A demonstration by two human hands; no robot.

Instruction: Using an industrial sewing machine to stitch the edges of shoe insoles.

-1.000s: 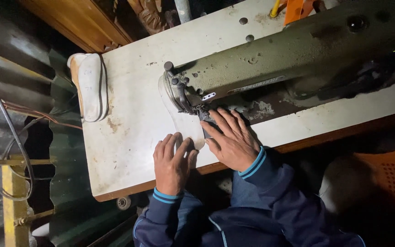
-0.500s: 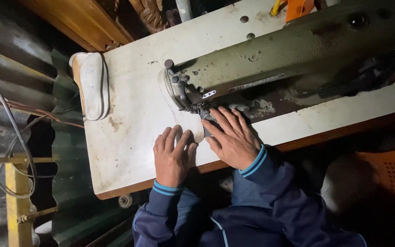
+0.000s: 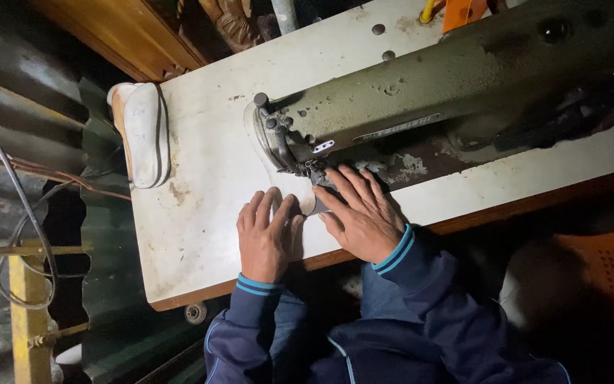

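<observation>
My left hand (image 3: 266, 233) lies flat, fingers together, on a pale flat piece of material (image 3: 270, 163) that runs under the head of an olive-green sewing machine (image 3: 449, 78). Beside it my right hand (image 3: 359, 213) presses down flat too, its fingertips close to the needle area (image 3: 312, 169). Both hands rest on the white table (image 3: 200, 213). The part of the pale piece under my hands is hidden. Both sleeves are dark blue with light blue cuff stripes.
A stack of white sole-shaped pieces (image 3: 142, 134) lies at the table's left edge. Green corrugated sheet (image 3: 104, 235), loose cables (image 3: 15, 235) and a yellow post (image 3: 26, 320) are on the left. An orange perforated seat (image 3: 612, 277) stands at the right.
Both hands have slid slightly toward the machine head along with the pale piece; otherwise the scene stays the same.
</observation>
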